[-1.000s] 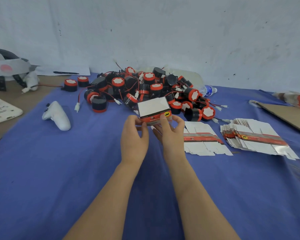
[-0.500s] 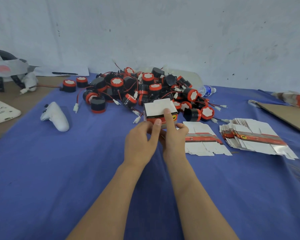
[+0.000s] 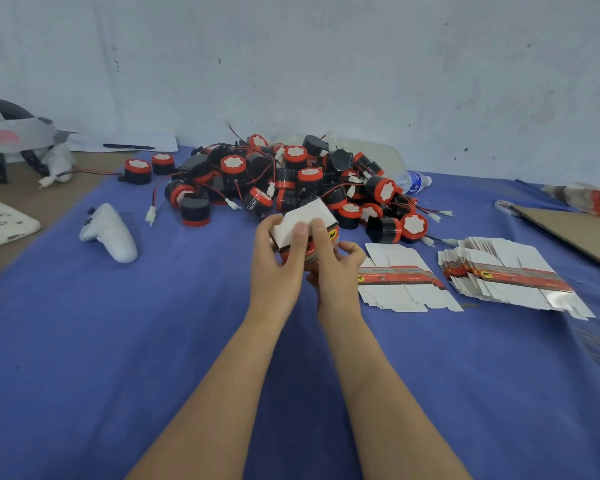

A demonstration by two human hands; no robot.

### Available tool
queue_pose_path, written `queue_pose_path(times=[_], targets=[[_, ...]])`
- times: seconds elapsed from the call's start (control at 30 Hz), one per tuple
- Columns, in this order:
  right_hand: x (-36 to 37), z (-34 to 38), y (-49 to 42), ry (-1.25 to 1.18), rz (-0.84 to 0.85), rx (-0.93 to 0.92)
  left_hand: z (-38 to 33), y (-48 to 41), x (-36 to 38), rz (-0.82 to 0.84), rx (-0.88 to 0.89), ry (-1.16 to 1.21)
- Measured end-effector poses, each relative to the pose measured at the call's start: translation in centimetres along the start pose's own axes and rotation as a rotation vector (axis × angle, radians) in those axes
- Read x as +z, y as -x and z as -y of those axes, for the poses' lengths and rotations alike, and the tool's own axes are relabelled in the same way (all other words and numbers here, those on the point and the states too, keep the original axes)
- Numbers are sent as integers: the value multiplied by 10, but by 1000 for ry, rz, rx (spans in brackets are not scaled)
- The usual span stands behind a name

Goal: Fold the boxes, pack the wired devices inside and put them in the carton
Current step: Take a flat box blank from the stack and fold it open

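Seen from the head camera, both hands meet over the blue-covered counter (image 3: 118, 341). They hold a small folded box (image 3: 309, 214) up off the cloth, tilted, with its white face upward and its red-and-black printed band toward the person. The left hand (image 3: 278, 265) has its grip closed on the box's left side, thumb at the left corner and a fingertip on the near face. The right hand (image 3: 338, 271) grips the box from the right and below, one finger stretched up along the printed side (its other fingers curl beneath).

Just behind the box is a heap of wired devices (image 3: 291, 178), round black bodies with red rings, white caps and thin leads. To the right of the hands, two fanned stacks of flat box blanks (image 3: 406, 289) lie on the cloth. A white controller (image 3: 110, 233) lies well apart to the left. A water bottle (image 3: 413, 180) lies behind the heap, and a brown cardboard sheet (image 3: 575, 233) sits at the far right.
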State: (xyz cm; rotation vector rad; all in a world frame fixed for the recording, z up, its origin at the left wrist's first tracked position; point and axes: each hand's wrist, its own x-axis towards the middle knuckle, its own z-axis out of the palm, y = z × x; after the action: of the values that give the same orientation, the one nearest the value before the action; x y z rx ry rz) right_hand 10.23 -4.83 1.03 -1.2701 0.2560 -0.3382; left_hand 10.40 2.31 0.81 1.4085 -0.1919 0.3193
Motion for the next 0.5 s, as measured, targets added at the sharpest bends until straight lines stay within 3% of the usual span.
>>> queue_pose_path(times=[0.23, 0.5], targets=[[-2, 9, -1, -180, 28, 79, 4, 4, 2, -21, 265, -193], [-4, 10, 2, -195, 195, 2, -2, 6, 4, 10, 188, -143]])
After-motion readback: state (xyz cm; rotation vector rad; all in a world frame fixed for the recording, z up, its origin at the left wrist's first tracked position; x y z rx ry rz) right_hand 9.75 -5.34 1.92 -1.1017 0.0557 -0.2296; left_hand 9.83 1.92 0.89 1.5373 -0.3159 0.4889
